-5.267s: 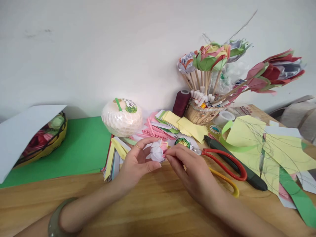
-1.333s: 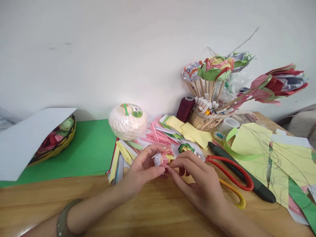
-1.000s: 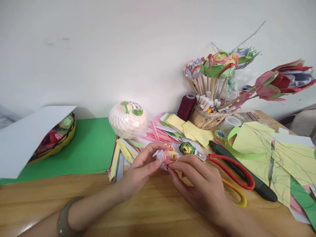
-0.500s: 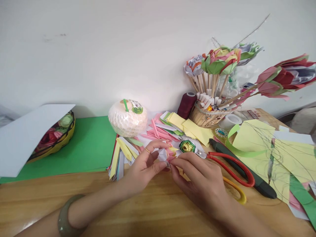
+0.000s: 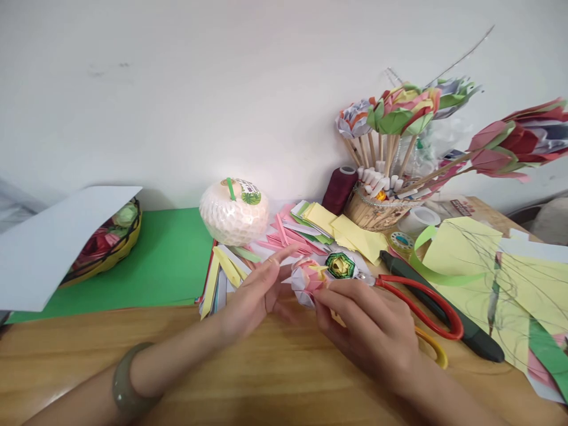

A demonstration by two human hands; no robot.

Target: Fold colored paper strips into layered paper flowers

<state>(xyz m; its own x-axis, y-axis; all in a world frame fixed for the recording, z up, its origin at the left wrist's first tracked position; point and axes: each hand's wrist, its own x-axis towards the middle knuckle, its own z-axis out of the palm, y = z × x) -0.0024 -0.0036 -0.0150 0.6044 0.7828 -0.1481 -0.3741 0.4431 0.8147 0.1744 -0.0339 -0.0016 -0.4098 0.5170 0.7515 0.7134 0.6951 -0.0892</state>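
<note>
A small folded paper flower (image 5: 306, 280) in white, pink and yellow is pinched by its right side in my right hand (image 5: 366, 325). My left hand (image 5: 261, 287) is open just left of the flower, its fingers spread and apart from it as far as I can see; part of the fingers is blurred. Behind the flower lies a green and yellow paper rosette (image 5: 340, 265). Scissors (image 5: 421, 296) with red and yellow handles rest beyond my right hand, which partly covers them. Pink paper strips (image 5: 284, 239) are heaped behind my left hand.
Paper flowers on sticks stand in a wooden basket (image 5: 377, 210) beside a maroon thread spool (image 5: 339, 189). A wrapped coconut (image 5: 235, 213) sits at the back. A dark green pen-like tool (image 5: 470, 340), yellow sheets (image 5: 461, 245) and tangled wire lie right; a covered yellow basket (image 5: 115, 251) is left.
My left hand has let go of the paper flower and opened, moving slightly left. The flower stays in my right hand and shows more of its top. The view has shifted slightly.
</note>
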